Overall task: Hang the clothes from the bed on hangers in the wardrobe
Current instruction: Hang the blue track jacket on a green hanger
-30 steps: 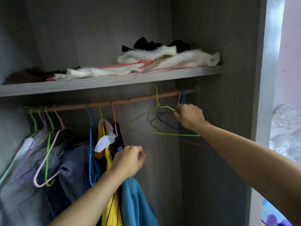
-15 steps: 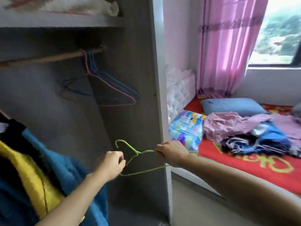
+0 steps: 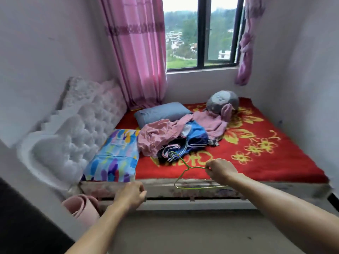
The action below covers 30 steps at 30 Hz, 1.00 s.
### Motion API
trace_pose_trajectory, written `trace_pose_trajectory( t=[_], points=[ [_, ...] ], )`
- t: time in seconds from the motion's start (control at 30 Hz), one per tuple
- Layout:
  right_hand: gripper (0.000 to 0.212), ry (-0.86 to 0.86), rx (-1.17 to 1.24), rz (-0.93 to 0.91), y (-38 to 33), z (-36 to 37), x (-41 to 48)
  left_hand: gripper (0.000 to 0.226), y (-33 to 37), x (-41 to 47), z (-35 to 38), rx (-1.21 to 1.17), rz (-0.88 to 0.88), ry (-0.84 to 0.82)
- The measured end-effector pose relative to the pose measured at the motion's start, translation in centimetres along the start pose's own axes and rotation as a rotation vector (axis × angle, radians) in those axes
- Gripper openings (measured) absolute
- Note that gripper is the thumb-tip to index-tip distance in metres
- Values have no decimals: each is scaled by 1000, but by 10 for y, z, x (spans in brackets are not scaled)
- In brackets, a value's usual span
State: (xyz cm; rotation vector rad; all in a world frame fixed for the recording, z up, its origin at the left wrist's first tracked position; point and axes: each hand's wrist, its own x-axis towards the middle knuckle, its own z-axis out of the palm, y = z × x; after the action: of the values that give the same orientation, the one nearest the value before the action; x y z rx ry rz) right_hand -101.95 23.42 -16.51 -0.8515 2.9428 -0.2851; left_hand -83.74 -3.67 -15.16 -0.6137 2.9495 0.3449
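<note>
I face the bed point(image 3: 275, 162), which has a red flowered cover. A heap of clothes lies in its middle: a pink garment point(image 3: 157, 132) and a blue, white-striped jacket point(image 3: 185, 143). My right hand point(image 3: 221, 170) pinches a thin green wire hanger point(image 3: 185, 173) by one shoulder and holds it over the bed's near edge, hook pointing at the jacket. My left hand point(image 3: 131, 196) hangs lower left in front of the bed frame, fingers loosely curled, holding nothing. The wardrobe is out of view.
A blue pillow point(image 3: 161, 111) and a colourful pillow point(image 3: 117, 154) lie at the head end beside the white tufted headboard point(image 3: 77, 125). A grey plush toy point(image 3: 222, 101) sits near the window. A rolled pink mat point(image 3: 82, 208) stands on the floor at left.
I have turned from the wardrobe to the bed. My right hand took the green hanger off the rail and carried it here. My left hand let go of the hanger.
</note>
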Motion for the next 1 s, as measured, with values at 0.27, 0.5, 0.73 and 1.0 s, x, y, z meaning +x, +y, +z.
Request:
trace_pose_trajectory(
  t=[0.27, 0.5, 0.73, 1.0],
  points=[
    [20, -61, 176, 333, 147, -7, 36, 18, 124, 97, 46, -95, 91, -152],
    [22, -50, 285, 540, 212, 23, 103, 19, 150, 212, 64, -30, 120, -207],
    [24, -5, 309, 763, 271, 38, 216, 19, 166, 368, 73, -14, 178, -320],
    [23, 51, 334, 891, 327, 41, 331, 19, 208, 511, 78, 63, 253, -396]
  ],
)
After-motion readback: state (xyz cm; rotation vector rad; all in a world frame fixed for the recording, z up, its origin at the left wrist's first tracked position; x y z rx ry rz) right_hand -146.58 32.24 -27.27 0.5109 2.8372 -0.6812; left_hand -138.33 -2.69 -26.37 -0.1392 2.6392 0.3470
